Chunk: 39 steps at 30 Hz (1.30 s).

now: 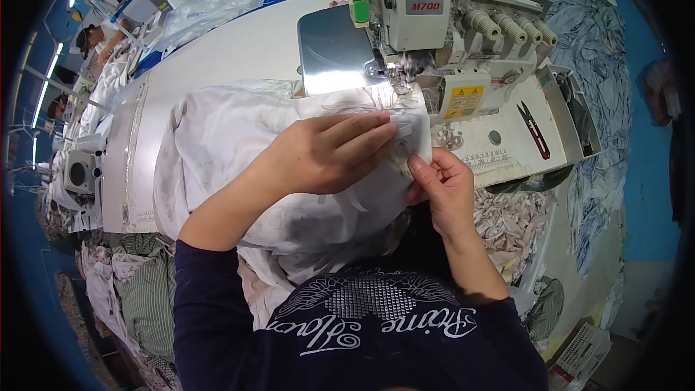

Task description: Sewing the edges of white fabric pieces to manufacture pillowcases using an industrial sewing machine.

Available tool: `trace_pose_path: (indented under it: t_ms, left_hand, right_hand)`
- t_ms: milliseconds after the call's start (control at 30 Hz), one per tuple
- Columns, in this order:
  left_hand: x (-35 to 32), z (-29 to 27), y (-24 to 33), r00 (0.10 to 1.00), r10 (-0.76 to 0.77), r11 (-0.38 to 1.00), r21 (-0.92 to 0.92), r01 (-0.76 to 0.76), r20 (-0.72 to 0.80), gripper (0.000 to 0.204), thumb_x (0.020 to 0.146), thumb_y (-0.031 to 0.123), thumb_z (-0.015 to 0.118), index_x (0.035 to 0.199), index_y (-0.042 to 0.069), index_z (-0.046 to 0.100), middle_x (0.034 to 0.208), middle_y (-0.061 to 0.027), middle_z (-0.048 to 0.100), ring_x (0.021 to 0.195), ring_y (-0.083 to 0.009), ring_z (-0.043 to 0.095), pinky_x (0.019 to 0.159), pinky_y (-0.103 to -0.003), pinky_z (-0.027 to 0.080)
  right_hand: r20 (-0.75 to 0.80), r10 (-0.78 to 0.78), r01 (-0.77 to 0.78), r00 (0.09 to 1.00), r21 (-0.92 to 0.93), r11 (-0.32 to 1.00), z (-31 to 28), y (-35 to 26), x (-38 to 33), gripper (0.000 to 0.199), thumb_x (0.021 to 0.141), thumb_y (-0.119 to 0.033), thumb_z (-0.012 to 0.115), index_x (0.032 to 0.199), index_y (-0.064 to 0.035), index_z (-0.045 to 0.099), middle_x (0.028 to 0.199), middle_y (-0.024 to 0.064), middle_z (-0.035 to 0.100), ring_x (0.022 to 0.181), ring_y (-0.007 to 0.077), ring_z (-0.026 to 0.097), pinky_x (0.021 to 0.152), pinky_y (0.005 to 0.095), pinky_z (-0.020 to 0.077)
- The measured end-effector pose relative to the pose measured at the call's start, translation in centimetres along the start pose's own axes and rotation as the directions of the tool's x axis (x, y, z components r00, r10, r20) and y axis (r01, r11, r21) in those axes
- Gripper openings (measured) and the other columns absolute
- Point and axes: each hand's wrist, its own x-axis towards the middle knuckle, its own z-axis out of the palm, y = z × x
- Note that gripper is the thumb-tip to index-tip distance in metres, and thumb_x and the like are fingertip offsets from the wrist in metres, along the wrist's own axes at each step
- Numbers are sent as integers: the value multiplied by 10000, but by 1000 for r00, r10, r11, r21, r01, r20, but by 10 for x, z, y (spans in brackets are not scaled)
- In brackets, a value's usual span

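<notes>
The white cloth [239, 137] lies bunched on the table [239, 51], spilling off the near edge into the person's lap. Its leading edge sits just short of the sewing machine [434, 22], close to the presser foot [394, 76].

The left hand [329, 152] lies flat on top of the cloth, fingers stretched out toward the right, pressing the fabric down rather than gripping it. The right hand [445, 185] comes up from below and pinches the cloth's edge between thumb and fingertips, just beside the left fingertips.

The edge held between both hands runs roughly from the near side toward the machine, so the foot lies straight beyond the hands, a little up and away from the person. The left fingertips are nearer to it. Thread snips [534, 129] lie well off to the right.
</notes>
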Motion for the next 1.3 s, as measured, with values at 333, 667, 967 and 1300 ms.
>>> trace_pose_path:
  t_ms: [333,667,967,1300]
  left_hand:
    - [11,-15,-15,991,-115,980,-156,125,74,234,697,47,640,929,50,669,1001,-49,649,935,-214,640,749,-301,547]
    - [12,-4,-49,956,-275,915,-277,294,103,262,717,13,588,961,73,663,994,-56,661,904,-222,636,725,-307,519]
    - [-4,-23,-60,849,-528,836,177,520,0,397,707,9,589,1100,61,596,1076,-108,619,851,-282,614,733,-343,502]
    - [-143,-77,113,136,-988,153,331,931,73,392,612,86,759,939,28,553,1033,-110,555,741,-278,585,644,-318,468]
  right_hand:
    - [52,-44,44,998,12,999,-2,-2,9,135,862,-123,620,914,-3,588,699,16,608,494,74,538,477,192,437]
    - [70,-64,62,995,32,998,5,-8,22,141,871,-145,619,888,-12,577,666,2,581,488,59,525,473,183,430]
    - [70,-59,61,996,-21,998,8,-21,26,184,849,-184,658,835,-24,569,600,4,564,446,70,519,431,193,420]
    - [115,-16,13,993,27,1000,8,-14,20,237,864,-233,642,801,-19,561,617,12,569,495,71,551,458,197,442]
